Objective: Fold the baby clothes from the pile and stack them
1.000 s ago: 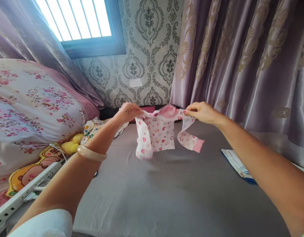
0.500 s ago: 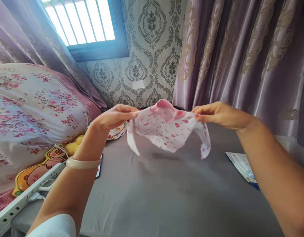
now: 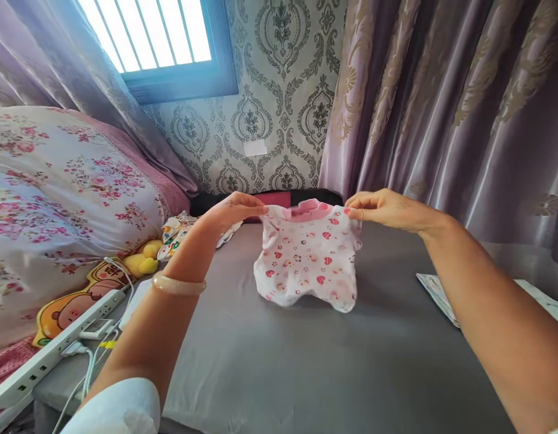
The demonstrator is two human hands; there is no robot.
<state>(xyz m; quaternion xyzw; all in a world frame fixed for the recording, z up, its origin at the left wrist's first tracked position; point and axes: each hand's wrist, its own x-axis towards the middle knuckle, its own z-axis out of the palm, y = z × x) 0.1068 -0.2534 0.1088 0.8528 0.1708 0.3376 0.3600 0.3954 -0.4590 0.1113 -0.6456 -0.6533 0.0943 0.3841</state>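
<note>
And here it is, a small white cotton-looking shirt with pink hearts and a pink neckline (image 3: 306,256), held up at the middle of the view over a smooth grey bed sheet (image 3: 306,374)! The left hand (image 3: 237,208) pinches one shoulder between thumb and fingers; the right hand (image 3: 385,208) pinches the other, fingertips pressed together on the cloth. The step in hand looks like stretching the garment out by its shoulders, neckline uppermost, front broad and open to view. The lower edge is wavy and a touch blurred (whether it brushes the sheet, I cannot tell). Off to the left, a rumpled multicoloured patterned cloth (image 3: 174,235) lies beyond the forearm, well clear of the hem. What does the next move call for? Both pinches level, I'd judge, with even tension across the shoulders, and the curling hem drawn straight.
</note>
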